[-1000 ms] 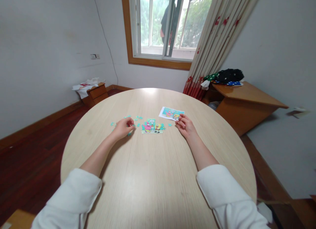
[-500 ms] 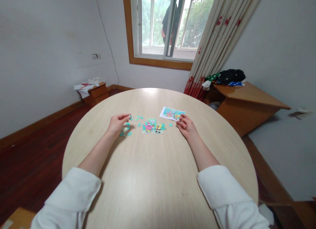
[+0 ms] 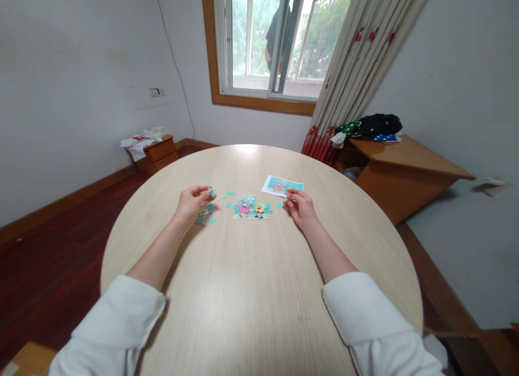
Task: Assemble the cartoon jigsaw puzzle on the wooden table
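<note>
A partly joined jigsaw puzzle (image 3: 251, 208) with cartoon figures lies flat mid-table. Left of it, my left hand (image 3: 192, 204) pinches a teal puzzle piece (image 3: 213, 192) between thumb and fingertips. Below that hand lie several loose teal pieces (image 3: 211, 220), partly hidden by it. More pieces (image 3: 229, 193) rest between the hand and the puzzle. On the other side, my right hand (image 3: 300, 207) hovers with fingers bent and apart, nothing visible in them. Close to its fingertips is a single teal piece (image 3: 280, 206). The picture card (image 3: 272, 187) lies behind, its near right corner covered by that hand.
Everything sits on a round wooden table (image 3: 243, 300). A small cabinet (image 3: 162, 147) with papers stands behind left. At the right is a tilted-looking wooden desk (image 3: 409, 157) with cloths (image 3: 379, 127) on it, beside a long curtain (image 3: 357, 57). A person (image 3: 275, 38) is visible through the window.
My right hand has moved a little left, toward the single loose piece, covering more of the card's figure. My left hand has barely shifted and still pinches its piece.
</note>
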Available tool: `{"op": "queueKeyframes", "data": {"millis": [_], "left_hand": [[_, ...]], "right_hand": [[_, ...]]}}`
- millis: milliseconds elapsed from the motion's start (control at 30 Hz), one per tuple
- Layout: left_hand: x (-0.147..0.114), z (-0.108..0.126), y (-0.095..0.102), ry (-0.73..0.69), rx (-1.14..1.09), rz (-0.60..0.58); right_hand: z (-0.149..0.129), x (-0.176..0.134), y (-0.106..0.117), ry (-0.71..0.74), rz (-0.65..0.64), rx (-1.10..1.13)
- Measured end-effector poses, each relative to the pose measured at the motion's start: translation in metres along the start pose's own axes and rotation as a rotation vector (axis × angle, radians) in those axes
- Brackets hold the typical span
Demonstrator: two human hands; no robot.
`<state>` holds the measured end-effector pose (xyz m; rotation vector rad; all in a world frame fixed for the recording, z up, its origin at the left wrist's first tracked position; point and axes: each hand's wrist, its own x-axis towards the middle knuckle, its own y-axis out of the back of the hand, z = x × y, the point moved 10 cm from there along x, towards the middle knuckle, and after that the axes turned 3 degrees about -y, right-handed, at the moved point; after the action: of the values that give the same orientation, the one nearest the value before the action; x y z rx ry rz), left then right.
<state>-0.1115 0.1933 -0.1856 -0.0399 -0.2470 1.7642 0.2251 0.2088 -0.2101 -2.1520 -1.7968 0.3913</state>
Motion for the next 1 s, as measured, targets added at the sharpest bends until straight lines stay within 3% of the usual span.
{"op": "queueKeyframes", "data": {"millis": [100, 233, 333, 467, 600, 767, 1000], "left_hand": [[-0.001, 0.0, -0.001, 0.0, 0.01, 0.006], [-0.003, 0.0, -0.004, -0.011, 0.039, 0.002], [-0.005, 0.001, -0.008, -0.021, 0.046, -0.013], [-0.006, 0.001, -0.01, -0.04, 0.107, -0.02], [-0.007, 0.002, -0.012, -0.061, 0.186, -0.041], [-0.009, 0.001, -0.019, -0.088, 0.271, -0.095], [-0.012, -0.003, -0.036, -0.122, 0.406, -0.243]], "right_hand": [[-0.011, -0.012, -0.023, 0.248, -0.026, -0.43], [-0.006, -0.044, -0.079, 0.566, -0.282, -0.931], [0.012, -0.06, -0.101, 0.589, -0.45, -1.191], [0.034, -0.071, -0.109, 0.479, -0.614, -1.436], [0.032, -0.079, -0.116, 0.502, -0.69, -1.508], [0.016, -0.088, -0.128, 0.622, -0.696, -1.439], [0.011, -0.103, -0.14, 0.667, -0.772, -1.301]]}}
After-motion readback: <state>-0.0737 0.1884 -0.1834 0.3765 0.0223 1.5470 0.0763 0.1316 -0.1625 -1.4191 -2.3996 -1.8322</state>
